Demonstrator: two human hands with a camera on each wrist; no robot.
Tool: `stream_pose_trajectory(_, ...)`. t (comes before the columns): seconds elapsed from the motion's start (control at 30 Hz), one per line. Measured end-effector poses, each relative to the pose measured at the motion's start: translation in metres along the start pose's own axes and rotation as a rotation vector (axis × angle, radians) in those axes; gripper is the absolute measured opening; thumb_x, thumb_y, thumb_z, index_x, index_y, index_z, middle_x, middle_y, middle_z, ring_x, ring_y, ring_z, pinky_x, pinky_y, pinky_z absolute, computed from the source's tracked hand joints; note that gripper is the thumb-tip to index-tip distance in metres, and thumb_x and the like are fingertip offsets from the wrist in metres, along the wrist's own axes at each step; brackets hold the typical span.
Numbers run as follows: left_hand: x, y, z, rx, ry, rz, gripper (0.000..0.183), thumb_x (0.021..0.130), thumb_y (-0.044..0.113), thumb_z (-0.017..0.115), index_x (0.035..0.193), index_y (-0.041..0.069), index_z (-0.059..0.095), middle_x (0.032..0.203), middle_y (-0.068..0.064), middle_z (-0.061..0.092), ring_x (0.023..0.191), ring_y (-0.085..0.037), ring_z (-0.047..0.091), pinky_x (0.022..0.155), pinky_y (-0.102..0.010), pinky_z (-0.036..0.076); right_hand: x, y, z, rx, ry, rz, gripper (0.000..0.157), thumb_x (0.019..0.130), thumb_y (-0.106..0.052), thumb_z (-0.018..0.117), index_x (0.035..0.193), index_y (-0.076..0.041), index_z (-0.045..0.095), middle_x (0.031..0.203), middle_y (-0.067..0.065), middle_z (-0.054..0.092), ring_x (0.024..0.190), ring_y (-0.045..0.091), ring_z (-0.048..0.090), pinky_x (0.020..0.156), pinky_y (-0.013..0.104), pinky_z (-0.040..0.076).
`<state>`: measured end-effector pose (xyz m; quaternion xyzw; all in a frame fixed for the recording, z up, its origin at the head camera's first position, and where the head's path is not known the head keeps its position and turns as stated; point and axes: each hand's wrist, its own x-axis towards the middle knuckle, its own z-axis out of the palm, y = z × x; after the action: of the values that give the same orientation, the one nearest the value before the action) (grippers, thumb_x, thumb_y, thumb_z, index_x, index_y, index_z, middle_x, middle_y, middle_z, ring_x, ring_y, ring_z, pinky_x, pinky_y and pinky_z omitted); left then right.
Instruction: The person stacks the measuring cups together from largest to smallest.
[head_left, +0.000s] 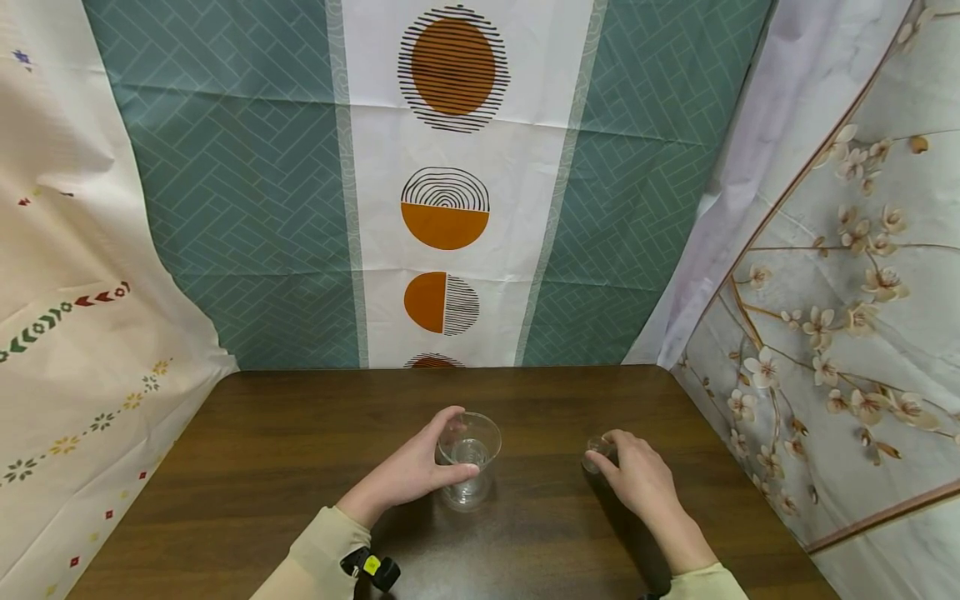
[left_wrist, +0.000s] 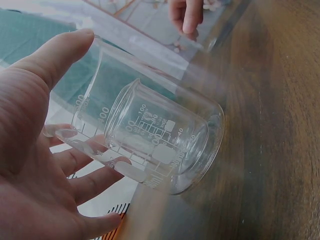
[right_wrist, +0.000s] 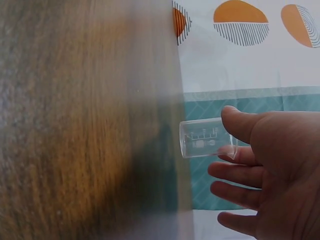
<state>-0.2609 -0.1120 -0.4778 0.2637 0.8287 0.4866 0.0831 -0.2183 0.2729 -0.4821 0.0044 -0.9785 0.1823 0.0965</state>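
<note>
My left hand (head_left: 408, 473) grips a large clear glass beaker (head_left: 467, 502) near its rim, thumb on one side and fingers on the other. Inside it stands a smaller glass beaker (left_wrist: 160, 127) with white graduation marks, plain in the left wrist view. Over to the right, my right hand (head_left: 643, 477) pinches a tiny clear beaker (right_wrist: 202, 139) by its rim between thumb and index finger, while the other fingers extend loosely. The tiny beaker's base is close over the tabletop in the right wrist view.
Both hands work over a dark brown wooden table (head_left: 315, 433). A teal and white cloth (head_left: 285, 208) with orange circles hangs behind its far edge. Light patterned cloths flank the left side and the right side, where a floral curtain (head_left: 847, 333) hangs.
</note>
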Motion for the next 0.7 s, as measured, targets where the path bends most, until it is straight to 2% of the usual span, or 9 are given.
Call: stream_pose_trajectory(0.7, -0.002, 0.002, 0.0, -0.001, 0.0, 0.003, 0.095, 0.096, 0.045, 0.087, 0.169, 0.016, 0.032, 0.156, -0.007, 0.055, 0.146, -0.031, 0.053, 0.11, -0.056, 0.05, -0.001, -0.013, 0.0, 0.0, 0.002, -0.035, 0.048, 0.105, -0.041, 0.077, 0.132, -0.002, 0.071, 0.128, 0.017, 0.074, 0.12, 0.044, 0.069, 0.094, 0.063, 0.056)
